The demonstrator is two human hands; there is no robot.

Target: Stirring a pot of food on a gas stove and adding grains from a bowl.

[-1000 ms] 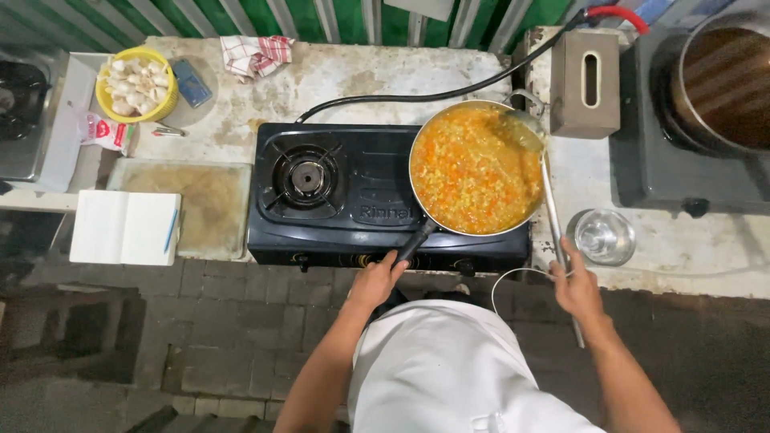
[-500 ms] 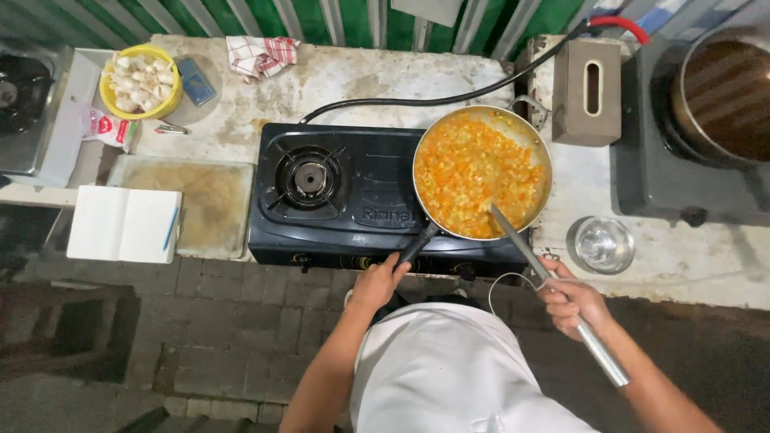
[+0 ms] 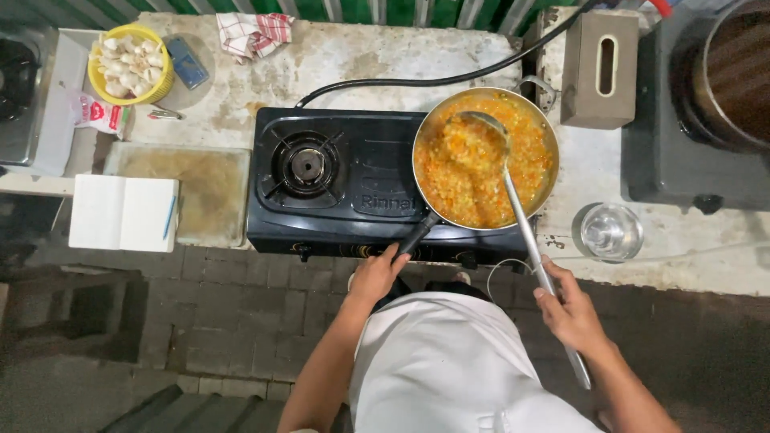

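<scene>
Stirring under way at the right burner

Counter (image 3: 385, 60) first: a pale, stained slab carrying a black two-burner stove (image 3: 345, 184) near its front edge. The stove's left burner (image 3: 307, 165) stands bare; the right one is covered by a round metal pan (image 3: 484, 158) full of orange-yellow chopped food. Toward the counter's right end sit a dark unit with a large pot (image 3: 726, 76), a grey box (image 3: 600, 68), and a glass (image 3: 609, 232) by the front edge. At the left end are a worn board (image 3: 188, 192), a white notebook (image 3: 122, 212), and a yellow basket (image 3: 128, 62) of pale pieces in the back corner.

Left hand (image 3: 375, 277) has its fingers closed around the pan's dark handle (image 3: 417, 236), steadying it. Right hand (image 3: 571, 314) grips the shaft of a long metal ladle (image 3: 521, 224), whose bowl rests in the food at the pan's far side.

By the look of it, the step is stirring; the next move likely calls for drawing the ladle through the food while the pan is held firm.
</scene>
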